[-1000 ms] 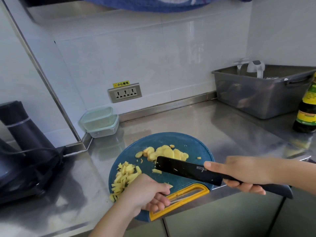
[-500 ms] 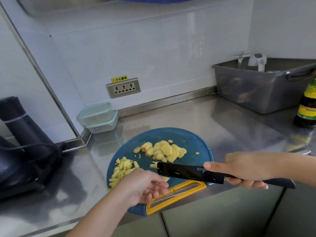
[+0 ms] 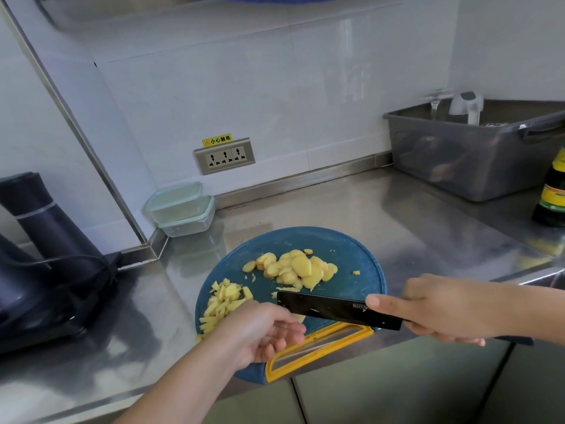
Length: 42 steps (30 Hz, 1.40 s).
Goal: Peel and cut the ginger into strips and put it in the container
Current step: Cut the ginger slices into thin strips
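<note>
ginger (image 3: 298,267) on board (image 3: 351,252) | right hand (image 3: 434,307) grips knife (image 3: 330,309), forefinger along blade | left hand (image 3: 256,332) curled, hold unclear

Worktop (image 3: 336,209): brushed stainless steel, reflective, with a raised steel lip along the tiled back wall.
- Cutting board (image 3: 342,249): round, blue, with a yellow handle frame; near the front edge, which the handle end overhangs.
- Stacked containers (image 3: 180,209): two, clear with pale green lids; back left corner.
- Tub (image 3: 458,166): grey plastic, rectangular; back right.
- Bottle (image 3: 552,194): dark, yellow-green label, upright; just in front of the tub.
- Appliance (image 3: 46,270): dark, corded; far left section.
</note>
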Tool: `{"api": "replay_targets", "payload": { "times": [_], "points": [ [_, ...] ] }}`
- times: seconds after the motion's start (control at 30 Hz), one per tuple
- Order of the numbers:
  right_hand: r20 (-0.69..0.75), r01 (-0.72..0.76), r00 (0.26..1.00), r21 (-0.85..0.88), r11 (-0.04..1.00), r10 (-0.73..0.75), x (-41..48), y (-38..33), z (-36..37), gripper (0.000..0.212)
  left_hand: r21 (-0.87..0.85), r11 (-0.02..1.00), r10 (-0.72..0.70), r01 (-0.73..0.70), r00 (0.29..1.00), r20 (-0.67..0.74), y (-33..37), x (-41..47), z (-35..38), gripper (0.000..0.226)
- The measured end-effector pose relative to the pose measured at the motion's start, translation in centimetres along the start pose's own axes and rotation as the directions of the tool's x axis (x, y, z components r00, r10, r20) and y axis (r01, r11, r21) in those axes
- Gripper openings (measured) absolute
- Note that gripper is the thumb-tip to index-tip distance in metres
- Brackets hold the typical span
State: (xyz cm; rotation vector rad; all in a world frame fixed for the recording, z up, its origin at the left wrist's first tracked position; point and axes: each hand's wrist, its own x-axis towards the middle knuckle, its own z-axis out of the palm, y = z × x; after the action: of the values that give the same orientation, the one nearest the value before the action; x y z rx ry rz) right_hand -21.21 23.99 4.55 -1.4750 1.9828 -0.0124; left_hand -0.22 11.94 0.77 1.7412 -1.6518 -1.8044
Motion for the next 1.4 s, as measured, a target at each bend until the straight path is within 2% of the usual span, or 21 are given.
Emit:
{"api": "replay_targets", "payload": {
  "times": [0.17,0.23,0.27,0.37,0.43,0.53,0.6,0.7,0.73,0.8,0.9,0.97,1.1,1.27,1.33,1.4],
  "points": [
    [-0.023,0.007,1.000,-0.010,1.000,-0.007,-0.1,0.4,0.2,0.071,0.057,0.998,0.024,-0.025,1.000,0.019,0.0,-0.6,-0.3,0.019],
    [-0.024,0.009,1.000,0.022,1.000,-0.009,-0.2,0.6,0.2,0.071,0.157,0.980,0.124,-0.122,0.992,-0.002,-0.1,-0.9,-0.7,0.020],
    [-0.024,0.008,1.000,0.048,0.999,-0.007,-0.2,0.7,0.1,0.070,0.234,0.950,0.219,-0.205,0.975,-0.034,-0.2,-1.0,-0.9,0.018],
    [-0.023,-0.001,1.000,0.128,0.992,0.004,-0.2,0.8,-0.6,0.067,0.543,0.729,0.554,-0.417,0.825,-0.110,-0.3,-0.8,-1.5,0.003],
    [-0.018,-0.013,1.000,0.157,0.988,0.016,-0.2,0.7,-1.1,0.068,0.663,0.590,0.645,-0.461,0.763,-0.043,-0.3,-0.6,-1.2,0.012],
    [-0.007,-0.042,0.999,0.163,0.986,0.044,-0.2,0.6,-1.4,0.068,0.728,0.496,0.670,-0.472,0.742,0.025,-0.5,-0.4,-0.3,0.015],
    [0.000,-0.052,0.999,0.155,0.987,0.052,-0.4,0.7,-1.5,0.068,0.760,0.480,0.683,-0.438,0.730,-0.011,-0.6,-0.4,0.3,0.007],
    [-0.001,-0.054,0.999,0.138,0.989,0.055,-0.5,0.9,-1.3,0.069,0.843,0.461,0.652,-0.278,0.750,-0.108,-0.5,-0.1,0.7,0.031],
    [0.002,-0.055,0.998,0.137,0.989,0.055,-0.5,0.9,-1.2,0.069,0.847,0.477,0.616,-0.236,0.777,-0.131,-0.3,0.0,0.8,0.039],
    [0.017,-0.056,0.998,0.133,0.990,0.055,-0.6,0.7,-1.0,0.068,0.769,0.603,0.490,-0.212,0.859,-0.147,0.2,0.1,0.8,0.042],
    [0.047,-0.056,0.998,0.122,0.991,0.051,-0.7,0.2,-0.7,0.068,0.509,0.844,0.253,-0.172,0.963,-0.094,0.9,-0.2,0.0,0.040],
    [0.070,-0.065,0.996,0.113,0.992,0.057,-0.6,-0.1,-0.6,0.068,0.371,0.921,0.138,-0.116,0.990,-0.035,1.0,-0.4,-0.7,0.035],
    [0.091,-0.080,0.993,0.088,0.993,0.072,-0.4,-0.5,-0.4,0.068,0.182,0.983,0.010,-0.028,0.995,0.096,0.5,-0.4,-1.2,0.024],
    [0.104,-0.128,0.988,0.100,0.987,0.118,-0.1,-1.3,-0.3,0.065,-0.043,0.996,-0.070,0.077,0.988,0.138,0.8,-0.3,-0.6,0.024],
    [0.106,-0.130,0.987,0.092,0.987,0.120,0.2,-1.7,-0.2,0.066,-0.075,0.996,-0.041,0.055,0.984,0.174,0.9,-0.6,-0.3,0.024],
    [0.088,-0.131,0.988,0.080,0.988,0.124,0.4,-1.8,-0.4,0.067,-0.051,0.997,0.061,-0.053,0.984,0.166,0.8,-1.1,0.0,0.021]
  ]
}}
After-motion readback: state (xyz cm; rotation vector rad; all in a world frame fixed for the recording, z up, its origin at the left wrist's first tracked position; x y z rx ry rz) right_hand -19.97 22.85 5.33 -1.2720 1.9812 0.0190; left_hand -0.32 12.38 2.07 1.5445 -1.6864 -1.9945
